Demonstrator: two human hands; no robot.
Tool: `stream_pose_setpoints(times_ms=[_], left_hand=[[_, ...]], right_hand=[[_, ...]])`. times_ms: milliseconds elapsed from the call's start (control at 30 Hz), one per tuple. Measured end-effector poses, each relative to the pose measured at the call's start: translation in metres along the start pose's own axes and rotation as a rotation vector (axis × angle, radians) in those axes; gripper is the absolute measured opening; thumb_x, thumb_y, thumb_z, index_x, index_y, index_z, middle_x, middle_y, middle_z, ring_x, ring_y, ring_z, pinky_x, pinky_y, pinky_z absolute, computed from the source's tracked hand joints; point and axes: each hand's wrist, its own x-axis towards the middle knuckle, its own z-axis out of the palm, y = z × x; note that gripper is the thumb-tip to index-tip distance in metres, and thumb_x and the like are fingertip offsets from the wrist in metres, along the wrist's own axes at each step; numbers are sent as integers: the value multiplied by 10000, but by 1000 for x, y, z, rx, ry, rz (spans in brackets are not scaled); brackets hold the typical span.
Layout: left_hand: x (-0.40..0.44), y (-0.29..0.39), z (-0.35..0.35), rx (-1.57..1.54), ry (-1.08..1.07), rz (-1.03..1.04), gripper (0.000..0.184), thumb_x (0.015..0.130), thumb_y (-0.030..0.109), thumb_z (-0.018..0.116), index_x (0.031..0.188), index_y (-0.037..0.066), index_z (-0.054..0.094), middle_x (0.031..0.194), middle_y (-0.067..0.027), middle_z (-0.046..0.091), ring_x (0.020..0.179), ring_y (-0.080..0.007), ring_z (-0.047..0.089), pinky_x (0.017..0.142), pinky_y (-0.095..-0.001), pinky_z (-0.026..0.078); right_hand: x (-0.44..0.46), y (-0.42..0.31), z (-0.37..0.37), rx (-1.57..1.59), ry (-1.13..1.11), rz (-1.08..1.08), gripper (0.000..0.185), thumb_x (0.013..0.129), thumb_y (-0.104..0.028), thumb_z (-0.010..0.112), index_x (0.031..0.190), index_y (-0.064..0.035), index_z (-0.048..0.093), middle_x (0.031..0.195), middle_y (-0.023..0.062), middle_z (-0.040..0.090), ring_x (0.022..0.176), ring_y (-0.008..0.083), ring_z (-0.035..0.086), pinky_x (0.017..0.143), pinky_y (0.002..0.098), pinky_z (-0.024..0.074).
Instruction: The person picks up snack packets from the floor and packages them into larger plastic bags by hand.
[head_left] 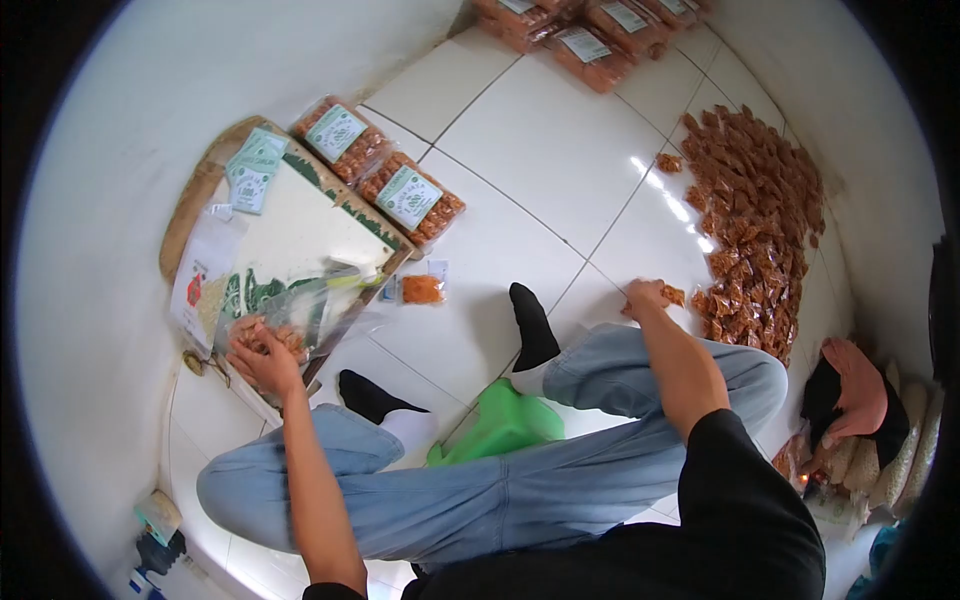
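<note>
My left hand (262, 358) lies with bent fingers on small brown snack packets at the end of a clear plastic bag (318, 305), over the left side of a low board (325, 220). My right hand (645, 297) is low over the floor by my knee, its fingers curled at a small snack packet (673, 295); the fingers are partly hidden. Right of it spreads a large heap of the same small packets (750, 230). Two filled, labelled bags (408, 197) lie along the board's far edge. Green-and-white paper labels (256, 170) rest on the board's corner.
An orange-filled packet (422, 289) lies on the tiles beside the board. A green plastic stool (505, 425) is under my legs. More filled bags (595, 45) are stacked at the far wall. Cloths (855, 390) and pale sacks (900, 450) stand at the right.
</note>
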Motion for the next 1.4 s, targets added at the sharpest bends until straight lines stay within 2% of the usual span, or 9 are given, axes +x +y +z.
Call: stream_pose_setpoints(times_ms=[100,267,533,600,733,867,933,1033,1400], left_hand=[[2,-8,8,-2,18,19,811,919,673,432,1520,148,292,1602,-167,166,1481,-345,136,1065,-705,209],[-10,18,-9,-2,13,-45,794,919,645,457,1522,156,289,1599,-169,180,1470,-364,155,1056,-716,207],[-13,25,-18,-23,-17,-34,757,922,605,487,1509,163,307,1592,-158,210,1463,-362,179,1050,-716,226],[-14,25,-17,-27,-24,-27,752,923,600,489,1509,169,298,1592,-151,209,1464,-363,174,1050,-720,223],[-15,27,-21,-58,-38,-28,749,926,597,486,1509,166,296,1595,-154,198,1465,-371,164,1055,-727,201],[-13,27,-20,-68,-51,-35,746,930,587,487,1512,165,290,1597,-159,187,1469,-379,149,1071,-724,167],[-13,27,-21,-57,-65,-47,743,932,582,488,1513,165,288,1597,-160,185,1470,-379,145,1075,-723,159],[-13,25,-20,-68,-55,-35,742,931,578,492,1514,168,286,1597,-159,185,1472,-377,140,1081,-717,158],[-14,28,-24,-77,-70,-32,740,929,555,513,1512,161,285,1591,-158,194,1475,-369,127,1081,-719,152]], right_hand=[[-44,-34,26,-52,209,-408,529,832,-421,673,1270,-166,520,1196,271,517,1143,409,515,910,554,471],[-140,-89,40,42,-90,-899,570,791,-381,713,1307,-219,535,1265,318,416,1135,489,484,971,548,436],[-196,-127,30,-122,-251,-1155,503,884,-319,626,1355,-157,552,1235,219,582,1081,390,573,948,476,488],[-209,-129,-5,89,-617,-793,434,933,-242,538,1361,-174,556,1156,160,666,919,333,652,854,440,533],[-153,-126,8,-121,-192,-1197,354,910,-120,508,1245,-133,624,1041,159,698,893,334,676,828,424,543],[-164,-122,-8,-208,-130,-1233,357,882,-63,540,1225,-122,620,1125,157,671,1027,323,640,881,404,523],[-177,-113,-13,-177,-128,-1606,388,854,-15,517,1207,-145,611,1243,119,611,1170,305,571,913,445,490],[-188,-120,-13,-391,-90,-1804,462,830,5,544,1254,-171,580,1280,73,585,1193,297,550,904,446,485],[-188,-122,-17,-612,-233,-1318,536,852,-291,653,1292,-30,491,1197,253,570,1102,416,584,922,497,489]])
